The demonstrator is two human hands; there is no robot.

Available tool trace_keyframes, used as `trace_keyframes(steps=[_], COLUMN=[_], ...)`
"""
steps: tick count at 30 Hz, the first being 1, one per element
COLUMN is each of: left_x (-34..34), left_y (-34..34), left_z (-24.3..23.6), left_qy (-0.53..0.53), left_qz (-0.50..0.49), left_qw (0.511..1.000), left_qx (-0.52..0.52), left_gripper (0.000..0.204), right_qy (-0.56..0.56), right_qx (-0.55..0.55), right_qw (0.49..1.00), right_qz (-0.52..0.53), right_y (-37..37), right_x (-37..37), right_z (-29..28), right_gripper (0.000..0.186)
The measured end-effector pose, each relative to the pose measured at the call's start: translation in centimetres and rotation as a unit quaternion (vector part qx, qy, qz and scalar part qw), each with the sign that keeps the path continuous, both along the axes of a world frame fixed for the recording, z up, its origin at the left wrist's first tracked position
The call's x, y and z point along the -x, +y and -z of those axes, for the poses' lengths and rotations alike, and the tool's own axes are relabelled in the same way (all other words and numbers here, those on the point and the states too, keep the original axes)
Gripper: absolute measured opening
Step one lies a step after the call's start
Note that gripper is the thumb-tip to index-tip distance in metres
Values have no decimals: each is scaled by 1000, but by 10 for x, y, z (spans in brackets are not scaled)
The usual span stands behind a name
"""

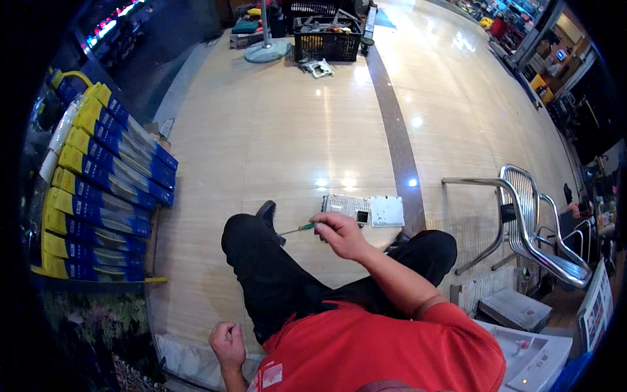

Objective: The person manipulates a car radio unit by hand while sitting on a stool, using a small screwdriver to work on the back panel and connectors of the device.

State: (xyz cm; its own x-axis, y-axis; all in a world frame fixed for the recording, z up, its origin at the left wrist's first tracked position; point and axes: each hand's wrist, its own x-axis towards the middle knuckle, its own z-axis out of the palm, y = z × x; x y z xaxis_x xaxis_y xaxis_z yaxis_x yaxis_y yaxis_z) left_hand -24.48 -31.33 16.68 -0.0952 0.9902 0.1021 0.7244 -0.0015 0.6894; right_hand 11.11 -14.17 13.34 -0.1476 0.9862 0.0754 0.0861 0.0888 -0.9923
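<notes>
Two hands are working well apart. The right hand (341, 236) is pinching a green-handled screwdriver (307, 227), its fingers closing narrowly, with the shaft pointing leftward. The left hand (228, 344) is curling loosely, lower and farther left, beside the shirt (379, 353); I cannot tell whether its palm is hiding anything. Just beyond the right hand, a pale metal case (343, 203) is lying on the floor (287, 150), showing a dark square opening. A flat plate (388, 212) is lying right beside it, to the right of that hand; whether the two are joining is unclear.

The screwdriver's tip is pointing toward the left shoe (266, 210), so a sudden leftward swing could be jabbing it. The pinch is looking light, so a knock could be loosening the screwdriver. Neither hand is steadying the case, and the floor is looking glossy, so a push could be sending it sliding. Right of the right hand, the other shoe (396, 242) is resting near the plate; a shifting foot could be nudging it.
</notes>
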Motion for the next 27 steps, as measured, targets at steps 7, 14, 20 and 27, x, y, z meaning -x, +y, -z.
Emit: trace_keyframes(steps=[7,14,20,27], left_x=[-100,-251,-322,-213], left_y=[119,179,113,111], left_z=[-20,-23,-14,35], left_qy=[-69,-61,-137,-186], left_qz=[311,691,809,666], left_qw=[943,687,535,708], left_qx=[-92,-218,-202,-144], left_gripper=[10,28,28,28], right_qy=[7,30,-6,-88], right_qx=[26,53,160,41], right_qw=[980,822,748,870], right_qz=[198,566,644,484], right_y=[-55,-250,-374,-245], right_x=[-58,-87,-40,-84], right_z=[-4,-20,-7,-19], right_gripper=[20,13,22,15])
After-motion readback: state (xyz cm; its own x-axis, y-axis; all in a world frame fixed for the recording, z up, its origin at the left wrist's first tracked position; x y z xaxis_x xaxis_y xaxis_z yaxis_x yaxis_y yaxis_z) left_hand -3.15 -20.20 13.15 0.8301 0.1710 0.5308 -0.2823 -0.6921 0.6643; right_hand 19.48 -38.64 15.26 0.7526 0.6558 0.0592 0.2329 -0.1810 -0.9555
